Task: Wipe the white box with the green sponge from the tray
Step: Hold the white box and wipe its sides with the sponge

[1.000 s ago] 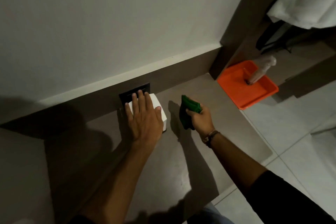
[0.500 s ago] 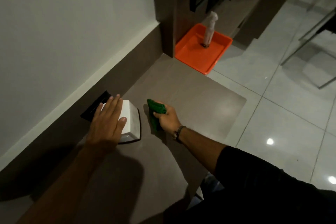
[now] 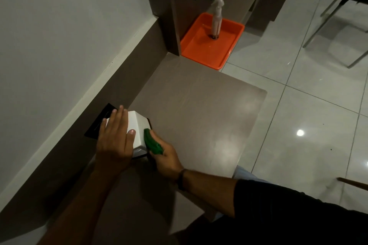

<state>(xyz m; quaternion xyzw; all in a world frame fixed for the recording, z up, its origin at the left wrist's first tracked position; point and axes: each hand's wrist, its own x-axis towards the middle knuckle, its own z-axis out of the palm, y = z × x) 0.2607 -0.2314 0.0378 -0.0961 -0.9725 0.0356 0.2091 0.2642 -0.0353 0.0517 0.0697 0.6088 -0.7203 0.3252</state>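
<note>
White box (image 3: 139,129) stands on the brown bench (image 3: 199,109), close to the wall, beside a black plate (image 3: 99,123). Left hand (image 3: 114,141) lies flat on the box top, fingers extended, grip released. Right hand (image 3: 166,157) has its grip clenched around the green sponge (image 3: 152,142), pressed against the box's right side. Orange tray (image 3: 199,49) sits on the floor well apart, a spray bottle (image 3: 216,20) upright in it.
</note>
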